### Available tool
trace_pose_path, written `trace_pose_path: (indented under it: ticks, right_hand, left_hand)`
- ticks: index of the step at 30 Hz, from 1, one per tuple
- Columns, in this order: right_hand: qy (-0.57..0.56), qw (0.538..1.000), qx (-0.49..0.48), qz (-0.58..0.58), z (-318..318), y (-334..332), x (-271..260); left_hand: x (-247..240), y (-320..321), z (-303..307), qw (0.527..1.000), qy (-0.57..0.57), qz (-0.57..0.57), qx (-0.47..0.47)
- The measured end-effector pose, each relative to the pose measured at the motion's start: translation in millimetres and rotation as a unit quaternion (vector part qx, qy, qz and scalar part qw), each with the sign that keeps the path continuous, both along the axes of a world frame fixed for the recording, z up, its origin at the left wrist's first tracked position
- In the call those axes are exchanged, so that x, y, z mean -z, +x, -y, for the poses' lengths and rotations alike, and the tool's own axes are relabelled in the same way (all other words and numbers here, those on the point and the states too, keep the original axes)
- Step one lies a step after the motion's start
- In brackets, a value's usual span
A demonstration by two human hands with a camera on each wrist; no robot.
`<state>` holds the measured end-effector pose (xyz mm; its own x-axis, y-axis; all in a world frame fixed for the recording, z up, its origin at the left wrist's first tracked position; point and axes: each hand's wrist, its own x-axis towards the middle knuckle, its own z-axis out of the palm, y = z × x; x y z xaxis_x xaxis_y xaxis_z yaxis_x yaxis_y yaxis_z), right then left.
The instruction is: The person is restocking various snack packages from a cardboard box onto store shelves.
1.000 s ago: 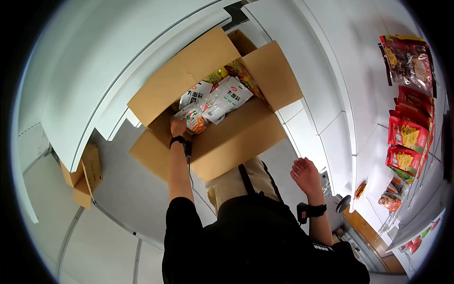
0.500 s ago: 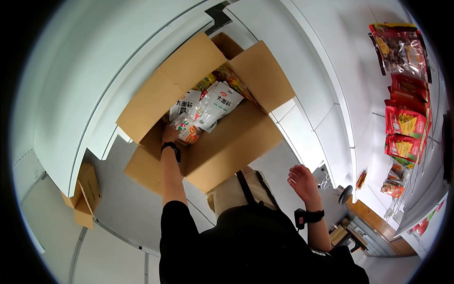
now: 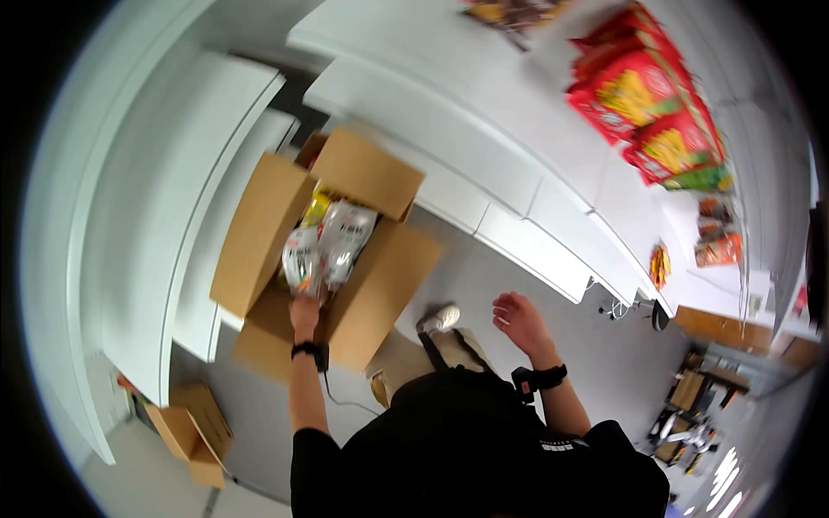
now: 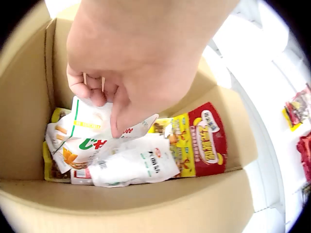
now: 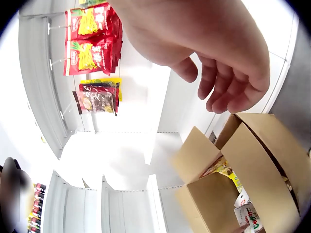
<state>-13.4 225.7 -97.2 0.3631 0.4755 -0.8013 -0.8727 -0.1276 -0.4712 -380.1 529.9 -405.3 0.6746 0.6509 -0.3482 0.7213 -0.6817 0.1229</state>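
Observation:
My left hand (image 3: pixel 305 316) reaches into an open cardboard box (image 3: pixel 380 289). In the left wrist view, its thumb and fingers pinch the top edge of a white snack bag (image 4: pixel 91 130) with green and red print. Beneath and beside that bag lies another white snack bag (image 4: pixel 141 162) with black characters. A red and yellow bag (image 4: pixel 209 141) rests against the box's far side. My right hand (image 3: pixel 522 324) hangs in the air to the right of the box, fingers loosely bent, holding nothing.
White shelving (image 3: pixel 484 164) runs behind and beside the box. Red snack bags (image 3: pixel 639 95) hang at the upper right. A smaller open carton (image 3: pixel 194 432) stands on the floor at the lower left. A cable (image 3: pixel 345 406) trails from the left wrist.
The head view has swung round, so box and hanging bags appear shifted and rotated. My left hand stays in the box at the same white snack bag. The right hand still hangs free.

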Motion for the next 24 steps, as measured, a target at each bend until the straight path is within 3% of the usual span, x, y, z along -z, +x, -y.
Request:
trace_pose_path:
  ticks: [4,5,8,14,16,22,24]
  right_hand:
    - [0.048,0.998,0.037,0.012,40.2,20.7,-16.7]
    - [0.060,0.997,0.051,0.013,53.4,26.3,-20.4]
    - [0.089,0.991,0.094,0.031,98.6,44.9,-26.1]
    - [0.182,0.964,0.182,0.064,207.3,89.5,-22.5]
    - [0.149,0.962,0.217,0.076,234.2,99.8,-29.6]
    - [0.155,0.948,0.247,0.130,293.5,118.7,-49.6]
    - [0.083,0.933,0.229,0.266,292.2,124.7,-67.3]
  left_hand:
    - [-77.8,38.9,22.3,0.986,0.040,0.157,-0.029]
    - [-121.0,62.2,29.2,0.942,-0.126,0.235,-0.206]
    - [-160.0,102.0,46.0,0.939,-0.067,0.289,-0.176]
    - [-311.1,217.8,116.0,0.942,-0.031,0.330,-0.048]
    - [-338.3,257.0,150.1,0.909,-0.005,0.417,0.004]
    - [-438.2,364.5,257.2,0.848,-0.027,0.484,0.216]
    - [-450.7,387.6,288.3,0.833,-0.059,0.488,0.254]
